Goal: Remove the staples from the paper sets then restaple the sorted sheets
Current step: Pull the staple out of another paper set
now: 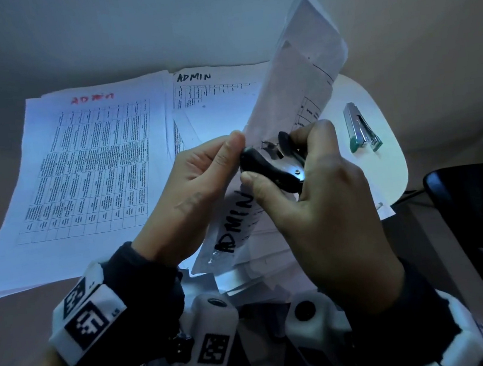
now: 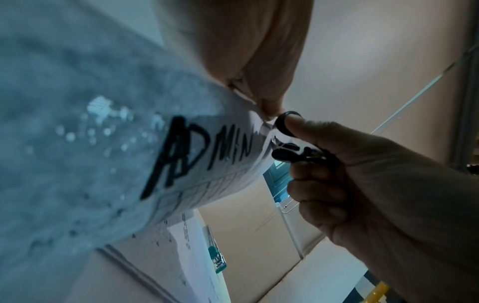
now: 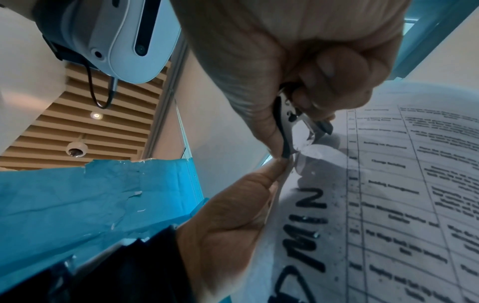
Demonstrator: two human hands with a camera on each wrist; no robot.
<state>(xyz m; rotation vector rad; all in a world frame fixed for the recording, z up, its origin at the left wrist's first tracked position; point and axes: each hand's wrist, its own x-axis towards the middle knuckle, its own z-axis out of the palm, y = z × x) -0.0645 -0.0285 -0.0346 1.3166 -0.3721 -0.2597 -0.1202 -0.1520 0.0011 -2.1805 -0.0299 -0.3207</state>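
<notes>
Paper set [image 1: 292, 90], thin white sheets, printed tables, "ADMIN" in black marker: held up above table [image 1: 379, 121], curling limp.
Left hand [image 1: 191, 186]: thumb and forefinger pinch set's corner right beside claws.
Right hand [image 1: 324, 218]: fingers curled round staple remover [image 1: 272, 166], glossy black grips, bright metal claws at corner.
Advice: keep corner taut, slide claws under staple crown, squeeze slowly, pull straight; thin paper likely tears.
Staple itself too small to confirm.
Stapler [image 1: 362, 128], metal, teal ends: lies on table, well apart.
</notes>
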